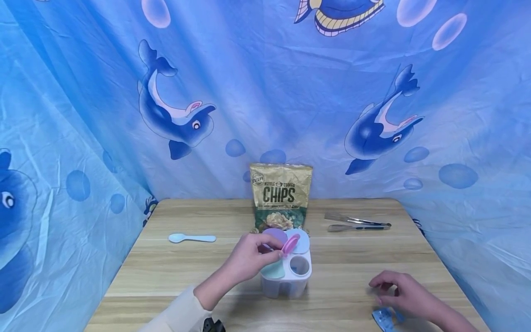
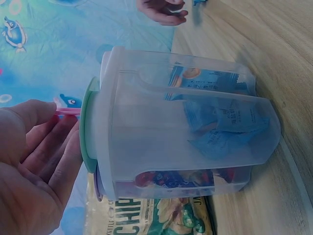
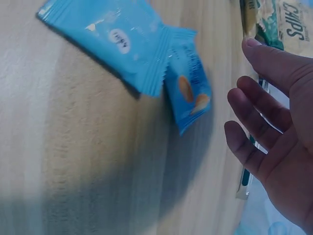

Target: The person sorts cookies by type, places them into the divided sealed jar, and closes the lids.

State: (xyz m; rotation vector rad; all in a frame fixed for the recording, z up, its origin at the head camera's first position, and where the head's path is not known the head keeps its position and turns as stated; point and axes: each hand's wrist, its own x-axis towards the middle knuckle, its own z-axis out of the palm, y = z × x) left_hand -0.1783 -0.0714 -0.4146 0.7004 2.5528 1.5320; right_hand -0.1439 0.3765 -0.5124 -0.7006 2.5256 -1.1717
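My left hand [image 1: 250,256] pinches a small pink lid [image 1: 290,244], tilted on edge above a translucent container [image 1: 286,288]. One round opening [image 1: 299,265] of the container is uncovered. Purple [image 1: 275,235], pale blue [image 1: 299,240] and green [image 1: 274,270] lids cover the others. Blue packets [image 2: 227,122] show through its wall in the left wrist view, with darker packaging in another compartment. Out to the right, my right hand [image 1: 404,293] hovers with loosely bent fingers, holding nothing. Beside it lie two blue snack packets [image 3: 112,39] on the table.
A chips bag [image 1: 280,196] stands behind the container. At the left lies a pale blue spoon [image 1: 191,238]. Metal tongs [image 1: 358,227] rest at the right rear of the wooden table [image 1: 166,272]. A blue dolphin-print curtain [image 1: 265,92] encloses the back and sides.
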